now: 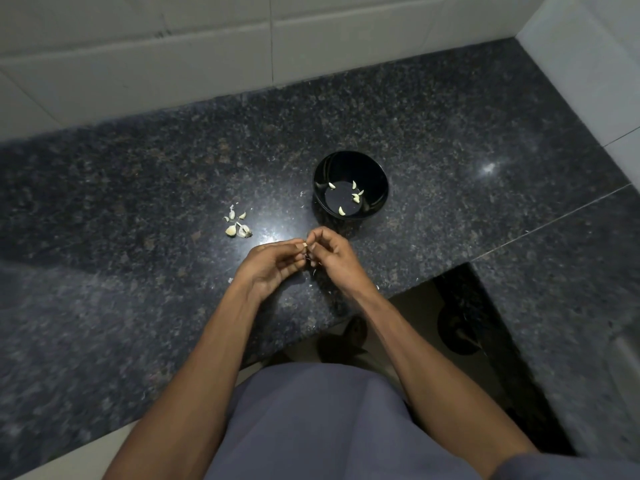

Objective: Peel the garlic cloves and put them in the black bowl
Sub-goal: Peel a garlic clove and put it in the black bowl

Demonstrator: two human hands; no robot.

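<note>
Over the front edge of the dark granite counter, the left hand and the right hand meet fingertip to fingertip, both with curled fingers pinching one small garlic clove between them. The black bowl stands just beyond the hands, toward the tiled back wall, with several peeled cloves lying inside it. A little heap of unpeeled cloves and skins lies on the counter to the left of the bowl.
</note>
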